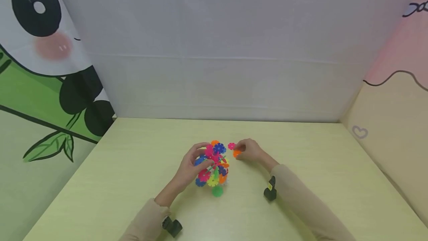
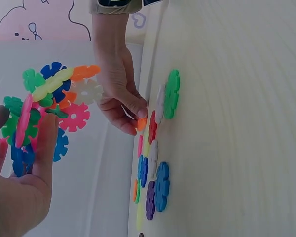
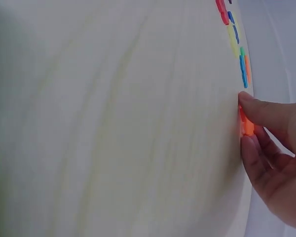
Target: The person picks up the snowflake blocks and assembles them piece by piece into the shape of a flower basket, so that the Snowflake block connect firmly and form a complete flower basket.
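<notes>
the thumb and fingertips of the right hand [image 1: 249, 150] pinched an orange disc [image 1: 237, 153] by its edges, low over the tabletop; i could not tell whether the disc had any contact with the surface. a small pink disc [image 1: 232, 146] sat just beside those fingertips.

the left hand [image 1: 188, 166] was grasping a cluster of notched discs [image 1: 216, 158], its thumb on the near side and the fingers curled round the back. the cluster was held up above the table, joined at many angles, with pink, blue, green, yellow, orange and white pieces showing. the two hands were near each other but apart.

below the cluster, loose discs lay close together on the pale yellow table [image 1: 133, 177]: a green disc [image 2: 171, 94], a white disc [image 2: 160, 104], a red disc [image 2: 152, 127], a blue disc [image 2: 162, 186] and a purple disc [image 2: 150, 200] among them.

beige sleeves [image 1: 307, 200] covered the forearms, and a small black device [image 1: 172, 227] sat by the left cuff. behind the table stood a creased pale backdrop [image 1: 234, 29]. the panel on the left [image 1: 33, 103] carried a big cartoon eye and green leaves; the one on the right [image 1: 394, 122], pink and cream, bore a little outlined heart [image 1: 360, 132].
</notes>
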`<state>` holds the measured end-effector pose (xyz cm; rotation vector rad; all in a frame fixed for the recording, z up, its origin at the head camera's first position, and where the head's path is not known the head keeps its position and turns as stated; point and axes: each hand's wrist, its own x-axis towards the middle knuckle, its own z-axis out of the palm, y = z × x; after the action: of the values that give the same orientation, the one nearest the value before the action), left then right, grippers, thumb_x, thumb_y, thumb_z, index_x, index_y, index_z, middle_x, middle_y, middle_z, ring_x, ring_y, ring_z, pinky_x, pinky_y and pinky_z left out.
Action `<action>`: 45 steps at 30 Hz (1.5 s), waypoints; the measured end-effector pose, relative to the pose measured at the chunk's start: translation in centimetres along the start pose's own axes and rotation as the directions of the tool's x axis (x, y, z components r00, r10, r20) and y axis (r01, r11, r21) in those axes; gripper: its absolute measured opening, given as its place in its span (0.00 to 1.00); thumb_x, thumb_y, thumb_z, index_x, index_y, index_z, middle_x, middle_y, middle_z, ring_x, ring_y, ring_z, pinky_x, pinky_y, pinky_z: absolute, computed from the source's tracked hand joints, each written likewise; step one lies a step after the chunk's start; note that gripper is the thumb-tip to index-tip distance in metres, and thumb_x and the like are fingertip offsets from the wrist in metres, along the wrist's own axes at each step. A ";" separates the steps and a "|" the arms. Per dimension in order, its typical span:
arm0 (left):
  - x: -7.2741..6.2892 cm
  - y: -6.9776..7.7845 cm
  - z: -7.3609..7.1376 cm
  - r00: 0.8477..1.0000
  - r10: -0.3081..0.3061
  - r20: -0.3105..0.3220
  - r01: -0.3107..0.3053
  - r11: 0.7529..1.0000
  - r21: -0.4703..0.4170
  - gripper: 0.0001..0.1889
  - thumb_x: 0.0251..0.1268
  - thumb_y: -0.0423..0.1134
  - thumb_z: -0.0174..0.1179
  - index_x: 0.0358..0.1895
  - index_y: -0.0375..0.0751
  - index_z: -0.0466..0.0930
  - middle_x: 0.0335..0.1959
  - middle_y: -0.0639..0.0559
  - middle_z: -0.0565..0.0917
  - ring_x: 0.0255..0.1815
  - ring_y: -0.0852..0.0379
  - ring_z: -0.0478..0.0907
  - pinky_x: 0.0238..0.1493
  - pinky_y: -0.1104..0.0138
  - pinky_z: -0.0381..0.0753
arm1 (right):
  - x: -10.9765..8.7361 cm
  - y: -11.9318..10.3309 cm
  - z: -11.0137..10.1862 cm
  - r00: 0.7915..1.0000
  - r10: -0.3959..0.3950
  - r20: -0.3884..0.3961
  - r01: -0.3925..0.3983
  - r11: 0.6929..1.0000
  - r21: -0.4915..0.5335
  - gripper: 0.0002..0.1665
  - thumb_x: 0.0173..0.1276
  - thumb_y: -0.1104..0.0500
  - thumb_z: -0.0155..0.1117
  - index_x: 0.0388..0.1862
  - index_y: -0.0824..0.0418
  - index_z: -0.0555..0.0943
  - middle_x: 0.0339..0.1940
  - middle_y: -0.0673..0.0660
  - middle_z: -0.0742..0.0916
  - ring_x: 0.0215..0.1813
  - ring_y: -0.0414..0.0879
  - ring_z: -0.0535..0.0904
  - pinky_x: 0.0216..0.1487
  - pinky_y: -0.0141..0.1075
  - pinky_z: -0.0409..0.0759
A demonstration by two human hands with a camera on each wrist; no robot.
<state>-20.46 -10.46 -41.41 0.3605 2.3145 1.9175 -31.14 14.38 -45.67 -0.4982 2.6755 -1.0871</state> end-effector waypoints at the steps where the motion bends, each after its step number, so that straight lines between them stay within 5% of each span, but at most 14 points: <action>1: 0.1 0.0 0.0 1.000 0.003 0.001 -0.003 1.000 -0.002 0.28 0.68 0.33 0.60 0.69 0.43 0.65 0.59 0.35 0.78 0.61 0.42 0.77 0.51 0.67 0.86 | -0.2 -0.1 -0.2 1.000 -0.007 -0.005 0.007 1.000 -0.020 0.15 0.56 0.66 0.74 0.44 0.65 0.86 0.45 0.60 0.88 0.46 0.49 0.81 0.54 0.43 0.82; 11: 0.3 0.2 0.7 0.999 -0.018 -0.032 0.017 0.999 -0.029 0.27 0.68 0.33 0.60 0.69 0.46 0.66 0.61 0.38 0.78 0.63 0.42 0.76 0.53 0.64 0.85 | -2.4 0.0 -2.1 0.996 -0.067 -0.063 0.067 0.998 -0.007 0.12 0.54 0.71 0.72 0.39 0.71 0.86 0.38 0.65 0.89 0.37 0.47 0.81 0.40 0.34 0.83; 15: 0.4 0.3 1.0 0.999 -0.018 -0.043 0.016 0.999 -0.031 0.27 0.68 0.33 0.61 0.69 0.46 0.66 0.61 0.39 0.78 0.64 0.44 0.76 0.56 0.60 0.84 | -4.1 -1.7 -2.9 0.992 -0.041 -0.118 0.059 0.985 0.161 0.12 0.59 0.72 0.67 0.44 0.73 0.84 0.40 0.66 0.87 0.38 0.45 0.82 0.41 0.34 0.86; 18: 0.5 0.4 1.3 0.999 -0.015 -0.045 0.013 0.999 -0.047 0.27 0.68 0.34 0.60 0.69 0.47 0.66 0.61 0.39 0.78 0.63 0.45 0.76 0.56 0.60 0.84 | -5.8 -3.9 -3.7 0.987 -0.017 -0.162 0.072 0.938 0.340 0.15 0.64 0.70 0.64 0.49 0.75 0.82 0.41 0.67 0.86 0.38 0.45 0.85 0.44 0.38 0.88; 22: 0.7 0.5 1.7 0.999 -0.017 -0.049 0.013 0.997 -0.075 0.26 0.69 0.34 0.59 0.69 0.49 0.66 0.61 0.40 0.78 0.61 0.47 0.76 0.55 0.65 0.84 | -7.7 -6.2 -4.3 0.981 -0.012 -0.192 0.097 0.893 0.439 0.16 0.66 0.68 0.63 0.51 0.75 0.80 0.40 0.64 0.88 0.38 0.46 0.87 0.47 0.38 0.88; 40: 0.7 1.2 2.8 0.999 0.029 -0.042 -0.032 0.998 -0.061 0.27 0.68 0.31 0.60 0.69 0.44 0.67 0.61 0.39 0.77 0.64 0.44 0.74 0.53 0.62 0.86 | -8.8 -7.8 -2.7 0.965 0.020 -0.263 0.096 0.902 0.422 0.14 0.65 0.70 0.64 0.49 0.75 0.81 0.38 0.65 0.86 0.37 0.49 0.87 0.43 0.32 0.87; 45: 0.7 1.0 2.8 0.998 0.034 -0.050 -0.037 0.997 -0.062 0.27 0.67 0.31 0.60 0.69 0.44 0.67 0.61 0.40 0.77 0.65 0.44 0.73 0.54 0.62 0.85 | -8.7 -8.0 -2.1 0.953 0.059 -0.297 0.089 0.883 0.461 0.13 0.64 0.70 0.65 0.48 0.75 0.82 0.34 0.62 0.85 0.34 0.40 0.85 0.41 0.30 0.87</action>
<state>-20.41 -7.47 -40.94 0.3539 2.2864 2.0325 -22.00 13.70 -37.94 -0.2736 2.4988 -1.8840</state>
